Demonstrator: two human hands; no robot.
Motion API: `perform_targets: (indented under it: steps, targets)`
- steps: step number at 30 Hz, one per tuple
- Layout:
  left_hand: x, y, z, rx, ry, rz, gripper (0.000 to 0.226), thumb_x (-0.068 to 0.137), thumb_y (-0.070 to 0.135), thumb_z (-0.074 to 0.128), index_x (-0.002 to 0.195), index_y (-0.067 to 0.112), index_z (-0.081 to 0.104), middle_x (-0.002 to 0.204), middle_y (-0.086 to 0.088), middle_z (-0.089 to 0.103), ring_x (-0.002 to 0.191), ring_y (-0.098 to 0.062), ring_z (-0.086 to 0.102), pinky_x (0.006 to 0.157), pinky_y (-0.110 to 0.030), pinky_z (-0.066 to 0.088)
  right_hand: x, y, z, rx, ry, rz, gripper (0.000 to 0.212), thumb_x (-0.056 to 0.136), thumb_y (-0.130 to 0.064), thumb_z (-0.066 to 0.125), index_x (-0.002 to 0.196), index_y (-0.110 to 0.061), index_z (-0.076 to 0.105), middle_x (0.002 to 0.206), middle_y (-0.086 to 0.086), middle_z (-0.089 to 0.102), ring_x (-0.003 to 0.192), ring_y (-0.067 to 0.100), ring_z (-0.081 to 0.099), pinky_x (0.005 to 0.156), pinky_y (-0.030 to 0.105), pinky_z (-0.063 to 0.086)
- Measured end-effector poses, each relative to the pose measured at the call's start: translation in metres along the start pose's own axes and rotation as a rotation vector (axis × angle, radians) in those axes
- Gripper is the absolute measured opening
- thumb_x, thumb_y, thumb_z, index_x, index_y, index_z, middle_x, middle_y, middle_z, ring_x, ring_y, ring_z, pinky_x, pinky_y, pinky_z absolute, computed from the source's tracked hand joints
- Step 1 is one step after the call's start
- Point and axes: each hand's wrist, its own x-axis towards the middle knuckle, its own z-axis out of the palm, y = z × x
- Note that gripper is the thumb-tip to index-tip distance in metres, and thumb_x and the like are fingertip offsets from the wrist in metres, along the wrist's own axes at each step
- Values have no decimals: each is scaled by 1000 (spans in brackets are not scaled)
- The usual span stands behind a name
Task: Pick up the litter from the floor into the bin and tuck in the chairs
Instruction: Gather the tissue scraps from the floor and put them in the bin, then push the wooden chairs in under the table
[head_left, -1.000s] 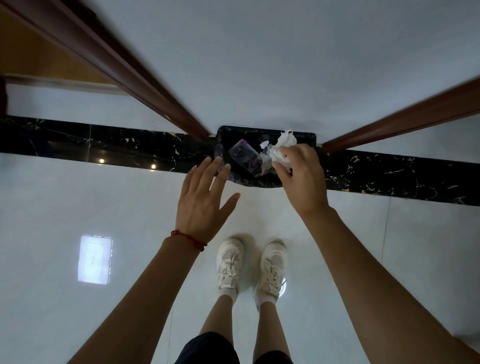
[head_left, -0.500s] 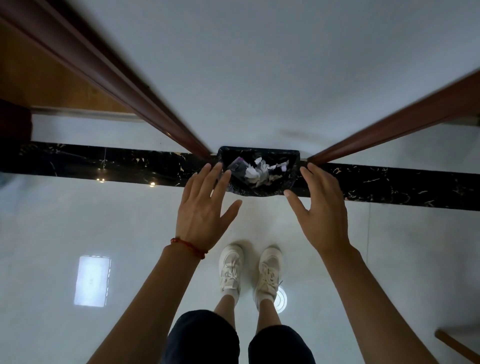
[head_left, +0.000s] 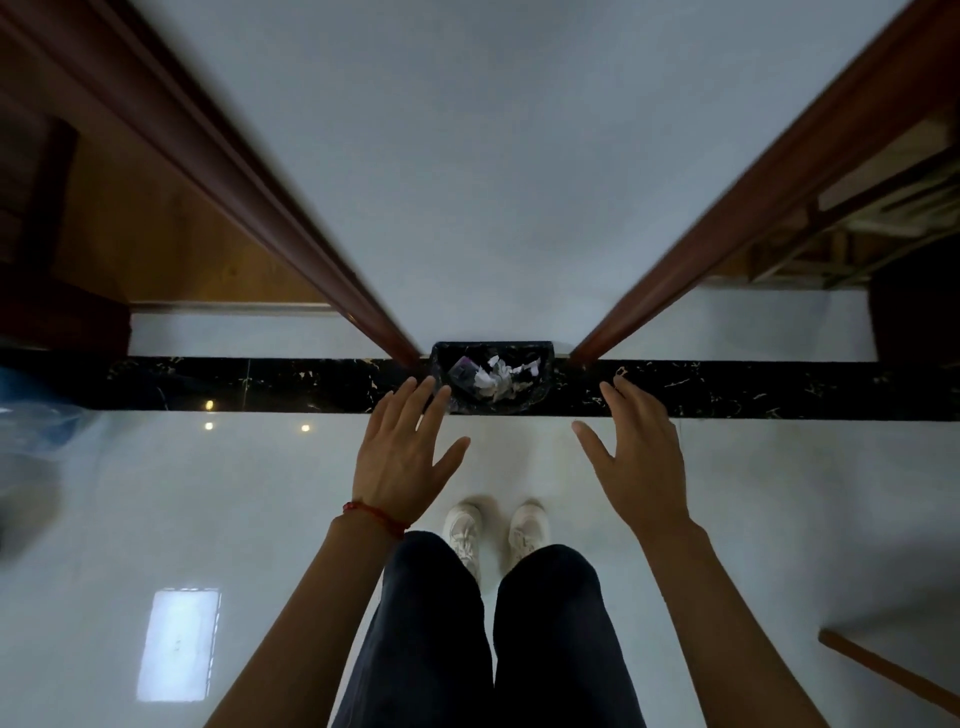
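Observation:
A black-lined bin (head_left: 540, 395) stands on the floor against the white wall, straight ahead of my feet. Crumpled white paper (head_left: 493, 382) and a purple wrapper (head_left: 464, 373) lie inside it. My left hand (head_left: 402, 457), with a red string at the wrist, hovers open just left of the bin with fingers spread. My right hand (head_left: 641, 452) hovers open to the bin's right, holding nothing. Both hands are apart from the bin.
Dark wooden door frames (head_left: 291, 228) (head_left: 727, 223) flank the wall panel. A black marble strip (head_left: 260, 384) crosses the glossy white floor. A wooden chair part (head_left: 883, 670) shows at the lower right. Something blue and blurred (head_left: 36, 415) sits at the left edge.
My right hand let the white paper fall into the bin and pulled back open to the right. I have straightened up, so the bin looks smaller and farther.

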Motion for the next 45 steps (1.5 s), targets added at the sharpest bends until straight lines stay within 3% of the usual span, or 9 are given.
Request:
perform_targets:
  steps: [7, 12, 14, 21, 25, 28, 41, 45]
  targets:
    - [-25, 30, -37, 28, -65, 108, 69, 89, 52, 30, 121, -3, 56, 122, -25, 57, 116, -42, 51, 95, -56, 39, -49, -6, -39, -10, 1, 99, 53, 90, -35, 54, 133, -7, 43, 141, 12, 41, 132, 27, 33, 105, 41, 27]
    - [-19, 47, -48, 54, -45, 222, 56, 80, 32, 70, 121, -2, 56, 123, -24, 58, 115, -42, 51, 95, -55, 40, -80, -1, -59, -55, 33, 181, 54, 89, -37, 54, 133, -7, 43, 141, 14, 42, 130, 28, 36, 104, 42, 30]
    - [-15, 54, -51, 60, -46, 274, 57, 77, 28, 74, 122, -2, 56, 123, -24, 57, 116, -42, 51, 96, -54, 39, -93, -1, -65, -54, 78, 218, 53, 88, -34, 57, 131, -5, 45, 138, 17, 45, 128, 31, 40, 102, 44, 33]
    - [-6, 77, -66, 74, -178, 508, 57, 88, 39, 57, 129, 0, 49, 132, -22, 50, 126, -39, 41, 104, -50, 33, -149, -11, -73, -33, 204, 499, 54, 90, -38, 51, 134, -9, 42, 143, 13, 40, 132, 29, 34, 107, 43, 25]
    - [-7, 99, -74, 68, -272, 637, 76, 91, 57, 21, 120, -4, 56, 121, -26, 58, 114, -43, 52, 94, -55, 42, -188, -16, -74, -2, 269, 638, 55, 91, -40, 50, 136, -9, 39, 144, 13, 39, 132, 28, 34, 107, 43, 26]
    - [-18, 122, -72, 101, -303, 759, 87, 90, 61, 7, 122, -4, 54, 124, -26, 56, 116, -43, 50, 97, -55, 39, -225, -17, -78, -1, 359, 732, 55, 90, -38, 53, 134, -8, 41, 141, 14, 42, 130, 30, 37, 105, 43, 29]
    - [-162, 298, -21, 220, -383, 1251, 84, 91, 58, 8, 118, -4, 57, 120, -26, 58, 111, -41, 54, 91, -55, 42, -450, 14, -98, -7, 693, 1145, 52, 89, -37, 55, 131, -7, 46, 138, 15, 45, 128, 31, 39, 102, 43, 33]
    - [-230, 352, 5, 207, -400, 1381, 75, 89, 56, 22, 119, -4, 57, 123, -25, 57, 114, -41, 52, 94, -53, 40, -529, 26, -103, -32, 752, 1256, 51, 89, -36, 55, 129, -6, 47, 137, 15, 46, 128, 30, 40, 101, 43, 34]
